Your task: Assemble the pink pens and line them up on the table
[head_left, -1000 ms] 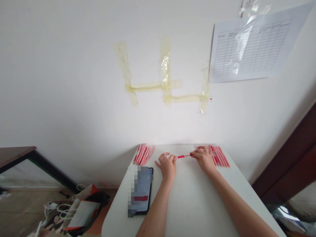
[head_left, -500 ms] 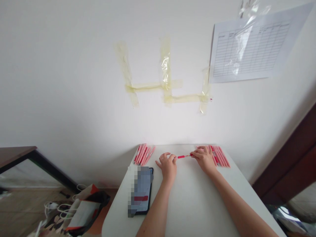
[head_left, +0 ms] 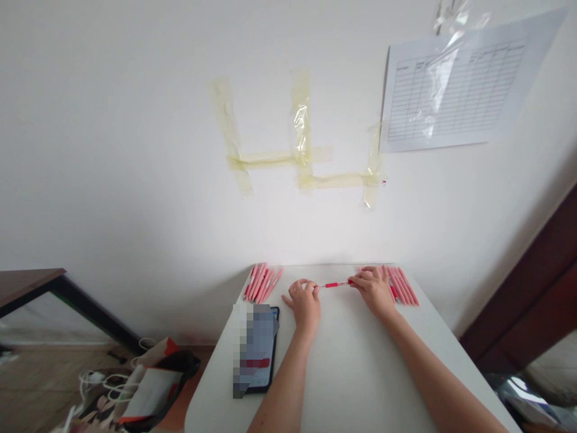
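Note:
A pen with a red grip (head_left: 332, 284) lies sideways between my two hands, just above or on the white table. My left hand (head_left: 305, 304) is closed in a pinch at the pen's thin left tip. Whether a small part sits between those fingertips I cannot tell. My right hand (head_left: 374, 291) pinches the pen's red right end. Under and beside my right hand lies a row of pink pens (head_left: 406, 287), partly hidden by the fingers. Another bunch of pink pens (head_left: 262, 282) lies at the table's back left.
A phone (head_left: 259, 352), partly blurred out, lies on the white table (head_left: 356, 373) left of my left forearm. Behind the table rises a white wall with yellowed tape (head_left: 302, 120) and a taped paper form (head_left: 455, 90). Bags and cables (head_left: 135, 385) lie on the floor at left.
My left hand has shifted slightly left, and a thin stretch of the pen's tip now shows between its fingertips and the red grip. My right hand stays nearly in place.

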The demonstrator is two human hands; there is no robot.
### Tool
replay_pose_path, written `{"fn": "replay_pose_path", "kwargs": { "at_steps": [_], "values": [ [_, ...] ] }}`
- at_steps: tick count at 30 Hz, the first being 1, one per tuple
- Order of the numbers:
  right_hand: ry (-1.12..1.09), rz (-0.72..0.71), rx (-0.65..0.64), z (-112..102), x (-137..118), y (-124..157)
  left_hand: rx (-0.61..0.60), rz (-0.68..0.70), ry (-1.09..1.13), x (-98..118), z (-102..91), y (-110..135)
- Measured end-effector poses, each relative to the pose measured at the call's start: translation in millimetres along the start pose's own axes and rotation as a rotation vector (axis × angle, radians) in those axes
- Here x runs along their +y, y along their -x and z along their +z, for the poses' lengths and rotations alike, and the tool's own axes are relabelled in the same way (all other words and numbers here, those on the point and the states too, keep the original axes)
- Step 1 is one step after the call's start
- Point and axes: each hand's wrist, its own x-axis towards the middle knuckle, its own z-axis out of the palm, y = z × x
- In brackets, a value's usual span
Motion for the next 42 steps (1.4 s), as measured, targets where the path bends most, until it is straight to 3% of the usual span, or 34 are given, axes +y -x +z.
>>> {"fn": "replay_pose_path", "kwargs": {
  "at_steps": [12,22,33,42],
  "values": [
    [0.035,0.027,0.033,1,6,-1,0.073,-0.074,-0.11,-4,-3.3,-2],
    [0.042,0.028,0.027,-1,4,-1,0.145,-0.023,-0.289,-8,-7.8,-2],
    [0.024,0.025,0.007,-1,4,0,0.167,0.02,-0.498,-4,-13.3,-1],
    [0.024,0.027,0.004,-4,0,-1,0.137,0.014,-0.483,-5,-16.2,0]
  ]
}}
